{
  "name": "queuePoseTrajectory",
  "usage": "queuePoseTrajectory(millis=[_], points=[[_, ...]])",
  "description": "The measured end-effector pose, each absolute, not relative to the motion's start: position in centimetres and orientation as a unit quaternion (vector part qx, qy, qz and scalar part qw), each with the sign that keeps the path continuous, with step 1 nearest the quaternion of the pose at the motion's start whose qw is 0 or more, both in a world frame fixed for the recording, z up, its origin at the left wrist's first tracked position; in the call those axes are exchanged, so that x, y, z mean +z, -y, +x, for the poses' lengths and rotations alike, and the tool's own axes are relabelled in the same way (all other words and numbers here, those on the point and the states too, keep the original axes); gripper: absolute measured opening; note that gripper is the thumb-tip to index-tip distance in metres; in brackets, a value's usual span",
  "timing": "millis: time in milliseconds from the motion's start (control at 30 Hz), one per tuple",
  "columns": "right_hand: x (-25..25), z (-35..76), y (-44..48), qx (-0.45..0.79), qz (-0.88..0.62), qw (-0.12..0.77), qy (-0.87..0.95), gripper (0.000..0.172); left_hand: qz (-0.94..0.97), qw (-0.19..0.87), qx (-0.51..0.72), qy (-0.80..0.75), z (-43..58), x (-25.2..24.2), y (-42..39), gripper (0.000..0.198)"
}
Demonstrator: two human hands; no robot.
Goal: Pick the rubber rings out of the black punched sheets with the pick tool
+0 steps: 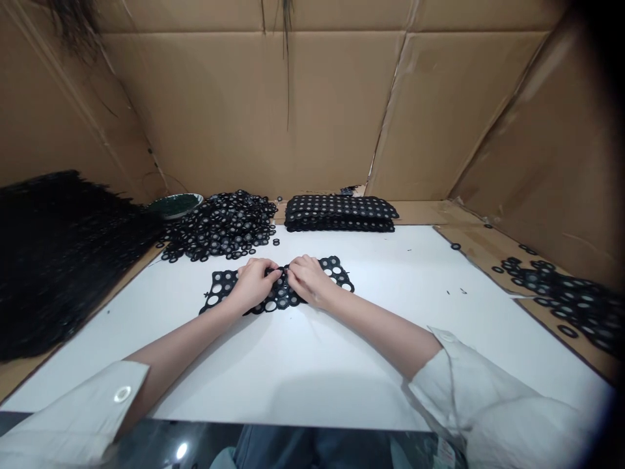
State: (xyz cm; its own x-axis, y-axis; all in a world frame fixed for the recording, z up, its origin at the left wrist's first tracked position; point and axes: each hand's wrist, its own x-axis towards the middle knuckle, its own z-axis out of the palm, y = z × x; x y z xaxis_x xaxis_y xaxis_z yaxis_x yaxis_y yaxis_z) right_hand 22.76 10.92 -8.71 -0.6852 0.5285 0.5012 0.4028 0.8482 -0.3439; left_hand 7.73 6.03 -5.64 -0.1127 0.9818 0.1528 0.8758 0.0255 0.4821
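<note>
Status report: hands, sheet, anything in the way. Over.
Left hand, right hand both on black sheet, fingers curled at its middle, grip unclear. Sheet flat on white table. Ring pile and sheet stack beyond, apart.

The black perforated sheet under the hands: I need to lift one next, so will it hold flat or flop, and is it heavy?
Probably floppy: the black perforated sheet lies thin and flat on the white table, mostly holes. Likely light for its size, for the same reason. It may tear easily: loose rings lie piled behind it.
</note>
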Motion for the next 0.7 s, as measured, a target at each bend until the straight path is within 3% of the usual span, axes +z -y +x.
queuePoseTrajectory(millis=[67, 300, 700], points=[[-8.6, 22.6, -11.1, 0.113, -0.268, 0.299, 0.909, 0.023, 0.667, 0.115, 0.232, -0.699, 7.6, -5.3, -5.8, 0.021], [-7.6, 23.5, -12.8, 0.387, -0.287, 0.274, 0.833, 0.033, 0.707, 0.1, 0.232, -0.66, 6.0, -5.4, -6.7, 0.017], [-7.5, 23.1, -11.9, 0.33, -0.322, 0.232, 0.856, 0.03, 0.74, 0.084, 0.205, -0.635, 5.6, -5.2, -6.7, 0.018]])
